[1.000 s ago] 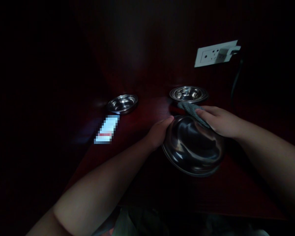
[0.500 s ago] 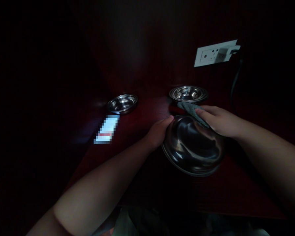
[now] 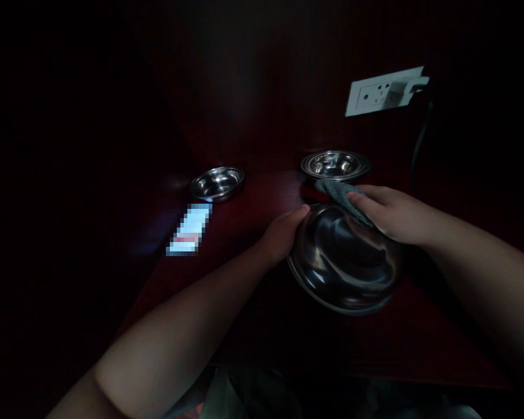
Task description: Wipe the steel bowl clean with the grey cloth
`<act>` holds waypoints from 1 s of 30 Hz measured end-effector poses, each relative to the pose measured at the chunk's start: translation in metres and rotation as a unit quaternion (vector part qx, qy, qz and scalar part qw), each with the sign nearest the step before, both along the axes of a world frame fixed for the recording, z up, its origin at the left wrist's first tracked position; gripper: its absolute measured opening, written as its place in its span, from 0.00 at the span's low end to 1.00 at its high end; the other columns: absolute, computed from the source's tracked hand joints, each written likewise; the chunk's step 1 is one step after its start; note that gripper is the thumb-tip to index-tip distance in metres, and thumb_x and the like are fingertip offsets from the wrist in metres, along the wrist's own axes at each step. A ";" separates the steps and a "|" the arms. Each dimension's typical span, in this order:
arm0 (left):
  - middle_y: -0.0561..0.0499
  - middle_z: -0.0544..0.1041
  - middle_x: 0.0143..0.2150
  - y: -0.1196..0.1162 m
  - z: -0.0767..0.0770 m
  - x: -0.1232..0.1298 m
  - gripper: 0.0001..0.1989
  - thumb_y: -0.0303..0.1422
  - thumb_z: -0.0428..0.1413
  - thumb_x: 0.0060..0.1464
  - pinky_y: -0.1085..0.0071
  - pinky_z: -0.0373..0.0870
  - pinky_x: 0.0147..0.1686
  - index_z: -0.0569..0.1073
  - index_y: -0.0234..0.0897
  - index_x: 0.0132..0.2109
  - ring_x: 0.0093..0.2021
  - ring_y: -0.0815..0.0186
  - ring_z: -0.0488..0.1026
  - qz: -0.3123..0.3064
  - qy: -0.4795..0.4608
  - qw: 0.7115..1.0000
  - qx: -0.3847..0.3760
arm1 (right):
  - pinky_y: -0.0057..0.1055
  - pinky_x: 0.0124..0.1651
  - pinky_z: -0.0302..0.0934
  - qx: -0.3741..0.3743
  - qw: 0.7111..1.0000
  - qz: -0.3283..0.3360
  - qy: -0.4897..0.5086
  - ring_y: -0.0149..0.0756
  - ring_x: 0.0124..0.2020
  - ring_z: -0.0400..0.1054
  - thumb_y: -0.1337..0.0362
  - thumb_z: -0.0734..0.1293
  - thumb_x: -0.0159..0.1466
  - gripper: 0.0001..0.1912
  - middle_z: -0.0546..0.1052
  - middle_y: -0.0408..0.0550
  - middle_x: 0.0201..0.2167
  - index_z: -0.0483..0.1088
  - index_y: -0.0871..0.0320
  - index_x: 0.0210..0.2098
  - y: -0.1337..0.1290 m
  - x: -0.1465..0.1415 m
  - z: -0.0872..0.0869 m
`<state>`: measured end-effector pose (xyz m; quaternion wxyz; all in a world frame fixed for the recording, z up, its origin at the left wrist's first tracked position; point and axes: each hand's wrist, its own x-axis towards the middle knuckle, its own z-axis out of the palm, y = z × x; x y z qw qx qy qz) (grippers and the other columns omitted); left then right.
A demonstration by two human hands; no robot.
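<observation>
A large shiny metal bowl (image 3: 347, 262) is tilted, its rounded outside facing me. My left hand (image 3: 284, 233) grips its left rim, thumb on the near side and the other fingers hidden behind. My right hand (image 3: 386, 212) pinches a grey-green cloth (image 3: 343, 195) against the bowl's upper right edge. Just beyond the cloth sit stacked metal bowls or dishes (image 3: 334, 166). Another metal bowl (image 3: 218, 183) stands farther left.
A bright, pixelated rectangular object (image 3: 190, 230) lies on the dark red table (image 3: 253, 198) in front of the left bowl. On the back wall is a white socket plate (image 3: 382, 92) with a plug and a hanging cable (image 3: 420, 137).
Almost nothing differs. The view has shifted very slightly, and both hands keep their hold on the bowl and the cloth.
</observation>
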<state>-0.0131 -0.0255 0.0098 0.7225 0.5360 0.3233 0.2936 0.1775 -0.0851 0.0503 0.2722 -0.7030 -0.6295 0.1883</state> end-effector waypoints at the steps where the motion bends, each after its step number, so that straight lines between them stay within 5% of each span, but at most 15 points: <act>1: 0.48 0.81 0.34 0.000 0.000 0.000 0.16 0.44 0.52 0.58 0.65 0.67 0.45 0.77 0.36 0.35 0.40 0.61 0.76 0.000 0.002 1.000 0.005 | 0.39 0.45 0.62 0.001 1.000 0.000 -0.003 0.43 0.38 0.72 0.52 0.54 0.68 0.21 0.78 0.54 0.36 0.71 0.59 0.38 0.000 0.000 0.000; 30: 0.48 0.80 0.33 0.003 -0.003 0.000 0.17 0.45 0.53 0.56 0.64 0.67 0.45 0.77 0.36 0.34 0.37 0.62 0.75 0.003 -0.003 1.000 -0.015 | 0.37 0.35 0.65 0.015 0.997 0.011 0.071 0.41 0.29 0.73 0.50 0.56 0.66 0.20 0.79 0.48 0.27 0.73 0.55 0.32 0.007 0.006 -0.011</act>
